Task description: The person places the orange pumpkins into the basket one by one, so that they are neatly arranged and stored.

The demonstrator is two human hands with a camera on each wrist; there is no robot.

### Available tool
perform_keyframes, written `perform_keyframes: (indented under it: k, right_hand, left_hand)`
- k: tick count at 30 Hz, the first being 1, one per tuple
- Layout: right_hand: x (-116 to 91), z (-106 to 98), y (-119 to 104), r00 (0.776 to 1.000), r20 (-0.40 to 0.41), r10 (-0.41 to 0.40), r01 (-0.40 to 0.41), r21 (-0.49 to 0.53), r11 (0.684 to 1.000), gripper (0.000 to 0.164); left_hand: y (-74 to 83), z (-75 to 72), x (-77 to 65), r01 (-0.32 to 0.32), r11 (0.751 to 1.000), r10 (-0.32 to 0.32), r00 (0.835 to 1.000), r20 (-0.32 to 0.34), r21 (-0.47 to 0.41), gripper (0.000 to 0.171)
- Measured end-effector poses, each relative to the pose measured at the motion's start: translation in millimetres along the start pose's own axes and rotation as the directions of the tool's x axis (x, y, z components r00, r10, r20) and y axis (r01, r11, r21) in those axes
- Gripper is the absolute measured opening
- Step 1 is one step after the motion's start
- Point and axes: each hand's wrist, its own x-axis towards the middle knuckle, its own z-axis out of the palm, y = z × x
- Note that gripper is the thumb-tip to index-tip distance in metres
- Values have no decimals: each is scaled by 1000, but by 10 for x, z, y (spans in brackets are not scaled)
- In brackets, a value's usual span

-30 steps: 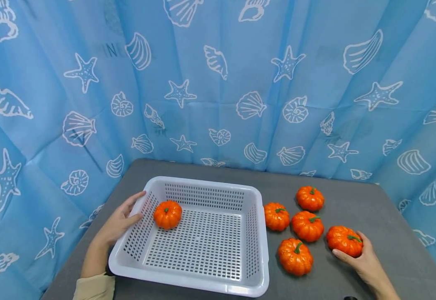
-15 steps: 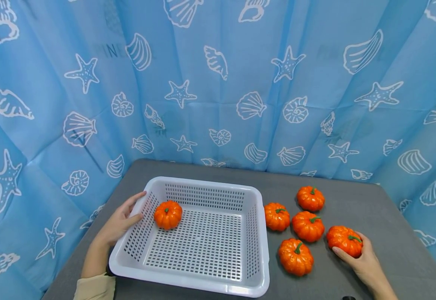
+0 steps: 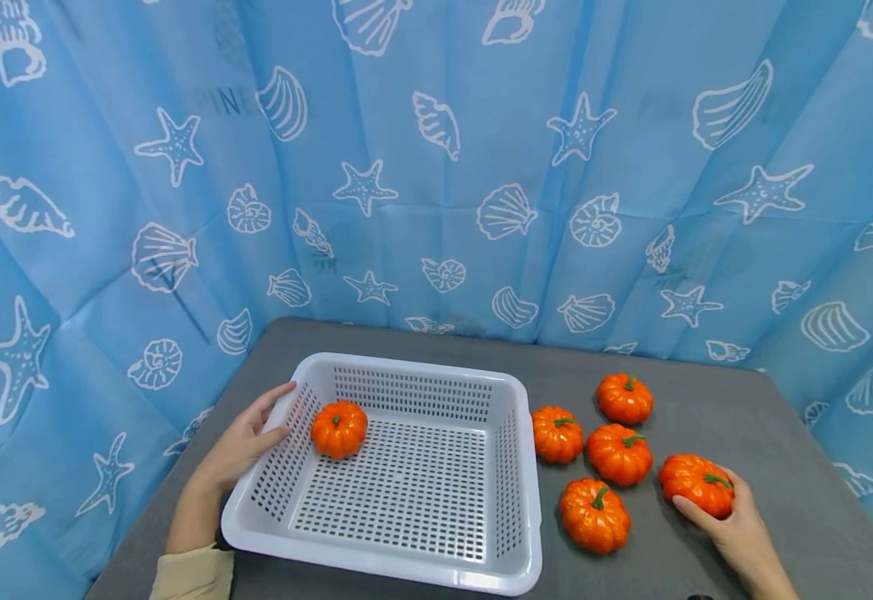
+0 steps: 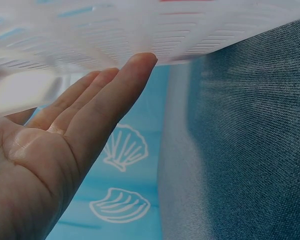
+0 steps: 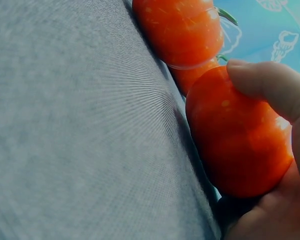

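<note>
My right hand grips a small orange pumpkin with a green stem at the right of the table. In the right wrist view the thumb presses on top of this pumpkin, and the other fingers are mostly hidden behind it. At the left end of a white perforated plastic basket, my left hand rests against the rim. The left wrist view has its fingers extended along the basket's outer wall. One pumpkin sits inside the basket, near its left wall.
Between the basket and my right hand are several more pumpkins: one beside the basket wall, one at the back, one in the middle and one nearer. Behind the grey table hangs a blue shell-print curtain.
The whole head view has shifted very slightly to the right. Both hands, the basket and the pumpkins keep their places.
</note>
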Motion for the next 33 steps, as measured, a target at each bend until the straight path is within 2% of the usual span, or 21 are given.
perform_keyframes:
  k: [6, 10, 22, 27, 33]
  right_hand:
    - [1, 1, 8, 1000, -11, 3, -3, 25, 1000, 107]
    - [5, -12, -19, 1000, -18, 0, 1, 22, 1000, 105]
    - [-20, -65, -205, 997, -43, -64, 64, -4, 998, 99]
    - [-42, -98, -309, 991, -49, -126, 125, -14, 992, 97]
    - [-114, -94, -499, 958, -47, -283, 281, -46, 959, 86]
  left_hand:
    - [5, -4, 2, -1, 1000, 1, 1000, 1, 2, 66]
    - [7, -11, 7, 3, 1000, -2, 1000, 14, -27, 66]
    - [-12, -11, 17, 1, 998, 1, 999, 42, -66, 67]
    - [-2, -4, 14, 2, 998, 0, 999, 38, -59, 67]
    - [2, -6, 12, 3, 999, -2, 1000, 25, -48, 66]
